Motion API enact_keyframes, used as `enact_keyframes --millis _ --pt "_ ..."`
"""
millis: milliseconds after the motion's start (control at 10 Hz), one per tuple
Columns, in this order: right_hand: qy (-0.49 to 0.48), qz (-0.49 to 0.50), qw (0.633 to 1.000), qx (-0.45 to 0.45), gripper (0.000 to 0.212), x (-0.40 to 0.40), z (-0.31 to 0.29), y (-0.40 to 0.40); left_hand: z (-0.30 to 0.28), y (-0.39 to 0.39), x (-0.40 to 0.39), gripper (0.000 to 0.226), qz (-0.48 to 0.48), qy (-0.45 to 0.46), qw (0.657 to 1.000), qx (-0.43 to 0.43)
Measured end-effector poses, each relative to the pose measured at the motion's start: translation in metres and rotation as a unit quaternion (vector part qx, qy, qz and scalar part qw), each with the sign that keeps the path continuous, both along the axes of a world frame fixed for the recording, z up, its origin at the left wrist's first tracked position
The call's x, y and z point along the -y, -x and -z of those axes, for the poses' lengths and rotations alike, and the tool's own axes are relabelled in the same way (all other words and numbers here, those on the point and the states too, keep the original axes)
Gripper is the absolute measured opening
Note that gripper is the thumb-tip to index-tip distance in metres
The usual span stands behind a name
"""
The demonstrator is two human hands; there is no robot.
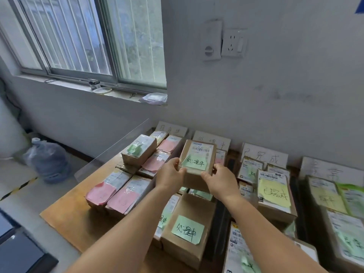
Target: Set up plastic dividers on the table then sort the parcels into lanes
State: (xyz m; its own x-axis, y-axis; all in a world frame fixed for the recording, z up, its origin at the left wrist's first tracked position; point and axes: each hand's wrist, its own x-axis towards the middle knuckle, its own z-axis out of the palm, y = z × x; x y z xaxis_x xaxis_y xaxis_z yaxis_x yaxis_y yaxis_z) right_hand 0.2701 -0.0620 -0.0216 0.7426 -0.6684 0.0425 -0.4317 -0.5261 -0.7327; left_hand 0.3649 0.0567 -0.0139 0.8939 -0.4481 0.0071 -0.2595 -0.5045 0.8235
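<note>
The surface lay under both hands, tan and crowded with parcels in lanes that ran away toward the wall. A clear plastic divider stood upright well to the left of the left hand, along the far-left edge of the parcels. Left of the left hand sat the parcels with pink notes. Right of the right hand sat a parcel with a yellow note, and further right more parcels with green and yellow notes. Just below the hands, nearer the person, rested a brown box with a green note. Paper lane signs leaned on the wall beyond the hands. Between the hands was a small brown parcel with a green note and a barcode label, raised above the middle lane. The left hand gripped its left edge with curled fingers; the right hand gripped its right edge likewise.
</note>
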Motion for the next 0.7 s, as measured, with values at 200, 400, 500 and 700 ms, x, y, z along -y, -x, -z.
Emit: enact_keyframes --millis 200,400,500,700 --pt "-0.02 0.034 0.998 -0.043 0.039 -0.005 0.017 -0.013 0.023 -0.019 0.0 0.007 0.038 -0.032 0.999 -0.014" --pt "-0.014 0.055 0.996 -0.074 0.037 -0.011 0.025 -0.014 0.033 -0.028 -0.002 0.017 0.065 -0.071 0.995 -0.01" --pt "-0.011 0.064 0.993 -0.096 0.038 -0.014 0.026 -0.014 0.034 -0.031 -0.002 0.016 0.086 -0.082 0.993 -0.01" --pt "0.004 0.07 0.99 -0.12 0.036 -0.023 0.021 -0.009 0.032 -0.031 -0.006 0.01 0.125 -0.115 0.985 0.015"
